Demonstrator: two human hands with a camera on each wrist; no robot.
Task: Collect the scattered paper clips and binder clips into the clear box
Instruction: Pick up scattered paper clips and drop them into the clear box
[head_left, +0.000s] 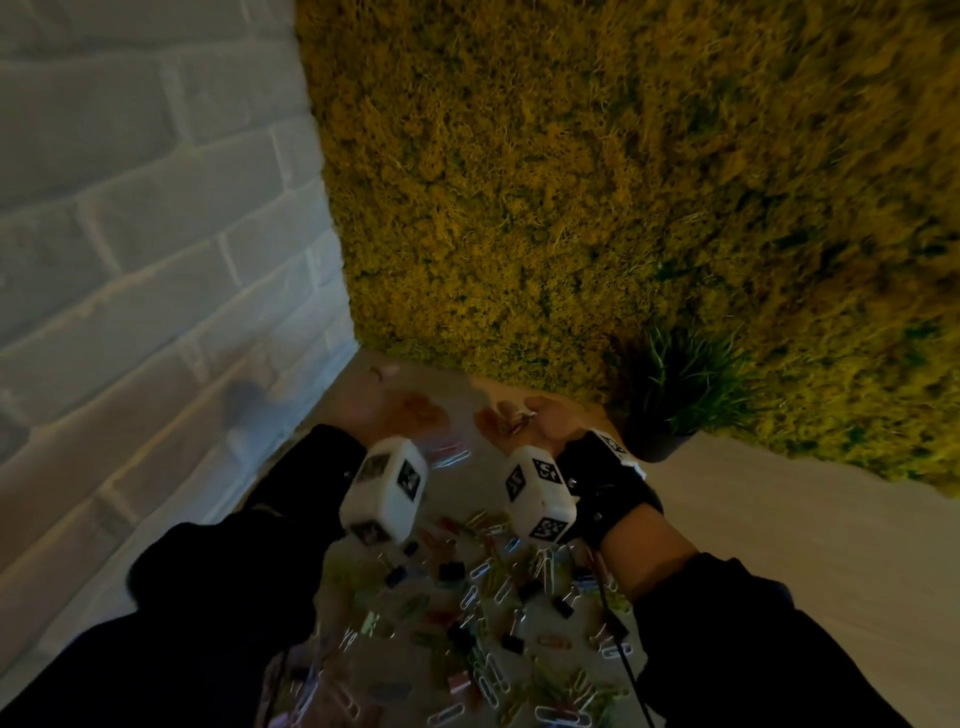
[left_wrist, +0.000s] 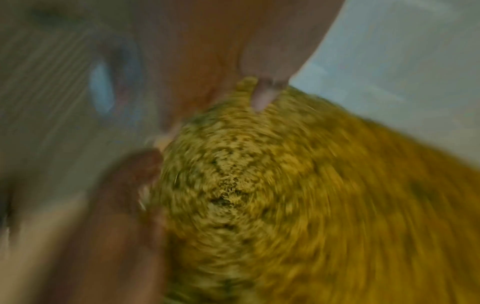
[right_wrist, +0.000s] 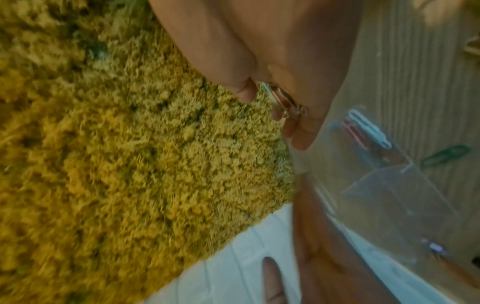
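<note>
Clear plastic, the box (right_wrist: 384, 185) sits just beside and below the right hand (head_left: 550, 423), whose fingers pinch a few paper clips (right_wrist: 281, 98). The left hand (head_left: 387, 415) is blurred; I cannot tell its fingers' state. Most clips (head_left: 483, 613) lie scattered nearer the person.

Nothing legible anywhere here, no words, brands or numbers. The only signs are black-and-white square code markers on the white camera blocks (head_left: 384, 491) (head_left: 540, 493) at each wrist, plus one on the right wrist strap (head_left: 613, 447); their patterns carry no readable characters.
</note>
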